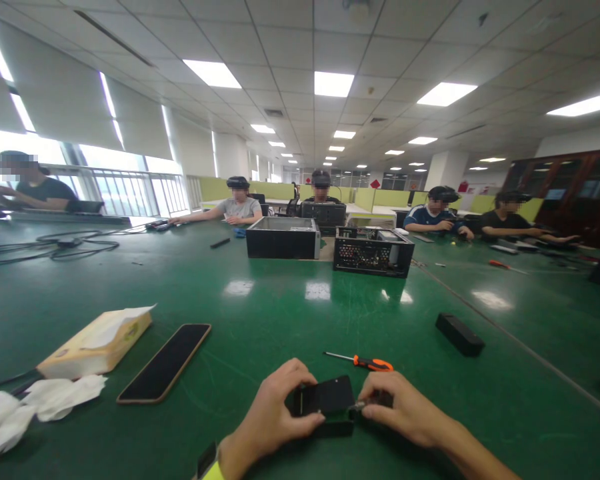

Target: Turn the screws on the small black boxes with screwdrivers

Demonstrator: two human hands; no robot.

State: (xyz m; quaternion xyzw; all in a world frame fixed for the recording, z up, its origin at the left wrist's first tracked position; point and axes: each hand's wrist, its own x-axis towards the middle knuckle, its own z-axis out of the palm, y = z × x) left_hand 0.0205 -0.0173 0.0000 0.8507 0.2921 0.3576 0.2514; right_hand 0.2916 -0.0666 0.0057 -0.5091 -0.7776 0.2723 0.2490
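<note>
My left hand [275, 410] grips a flat black box [330, 397] by its left side, thumb in front and fingers behind. Its top plate looks tilted above a lower part, with a gap between them at the right. At that right end, my right hand [405, 407] pinches a small dark piece with a metal end [360, 405], which meets the box's edge. Whether it sits inside or only touches, I cannot tell. Just behind both hands lies a screwdriver [375, 364] with an orange and black handle, its shaft pointing left.
To the left lie a phone [165, 363], a tissue pack [100, 340] and crumpled tissues [65, 395]. A black block [460, 333] rests at right. Two computer cases [283, 240] stand farther back on the green table [260, 313]. Several people sit around it.
</note>
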